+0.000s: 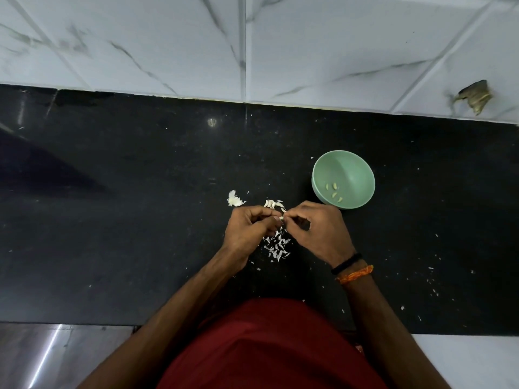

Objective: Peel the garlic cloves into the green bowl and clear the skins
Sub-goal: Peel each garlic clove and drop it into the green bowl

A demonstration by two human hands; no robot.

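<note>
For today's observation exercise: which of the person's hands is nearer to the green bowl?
The right hand. It sits just below and left of the green bowl, almost at its rim. The left hand is further left, past the garlic clove that both hands pinch.

The garlic clove (281, 218) is mostly hidden between pinching fingers (273, 220).

I read the head view as evenly lit and sharp at centre. Small glare spot on the black countertop (212, 122); bright streak on the floor (50, 349) lower left. Broad soft shadow at left. Wall tiles (168, 43) bow from wide-angle distortion.
</note>
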